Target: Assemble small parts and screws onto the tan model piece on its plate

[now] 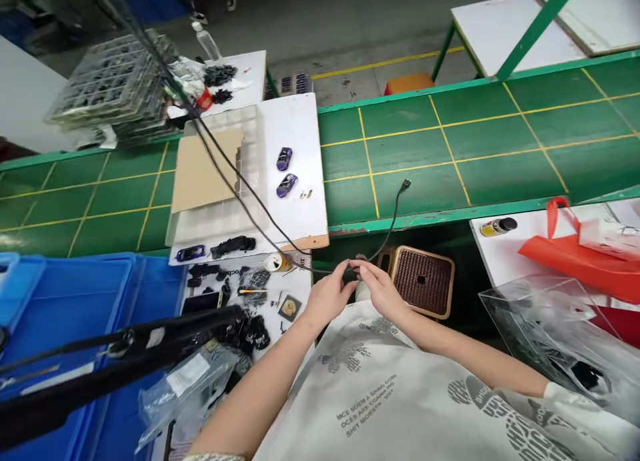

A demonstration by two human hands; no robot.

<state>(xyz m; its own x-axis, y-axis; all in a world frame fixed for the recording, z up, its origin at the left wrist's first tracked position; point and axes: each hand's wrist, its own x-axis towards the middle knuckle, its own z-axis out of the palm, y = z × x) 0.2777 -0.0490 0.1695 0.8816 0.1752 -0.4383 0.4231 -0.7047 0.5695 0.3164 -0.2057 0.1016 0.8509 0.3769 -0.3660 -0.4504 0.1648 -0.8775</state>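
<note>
Black cable (394, 224) runs forward-right from left hand (327, 295) and right hand (381, 291) to conveyor (425, 157).

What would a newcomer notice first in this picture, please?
The green belt with yellow lines crosses the middle, with two purple toy cars on a white board on it. Below, the left hand and right hand meet at a black cable, with a blue crate at lower left and a red bag at right.

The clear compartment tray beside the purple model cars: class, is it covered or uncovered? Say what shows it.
Partly covered: a cardboard sheet lies across the middle of the clear compartment tray, leaving bare compartments along its edges.
</note>
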